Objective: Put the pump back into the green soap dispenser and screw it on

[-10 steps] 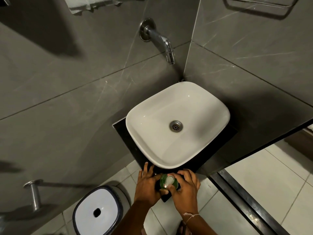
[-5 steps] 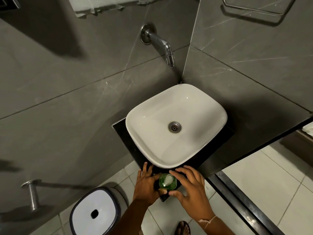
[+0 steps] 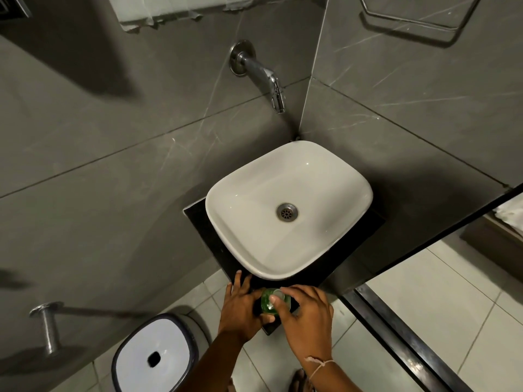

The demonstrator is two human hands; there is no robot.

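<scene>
The green soap dispenser (image 3: pixel 267 306) stands on the near corner of the black counter (image 3: pixel 198 219), just in front of the white basin. Its white pump (image 3: pixel 278 293) sits on top of the bottle. My left hand (image 3: pixel 240 306) wraps the bottle's left side and holds it. My right hand (image 3: pixel 307 315) comes from the right, with thumb and fingers closed around the pump top. Most of the bottle's body is hidden by both hands.
A white basin (image 3: pixel 226 210) with a metal drain fills the counter. A chrome tap (image 3: pixel 263 75) juts from the grey tiled wall above it. A white-lidded bin (image 3: pixel 152 355) stands on the floor at lower left, and a metal holder (image 3: pixel 46 326) sticks out of the left wall.
My right hand has turned on the pump top, its thumb now lying across the white pump. The left hand has stayed on the bottle.
</scene>
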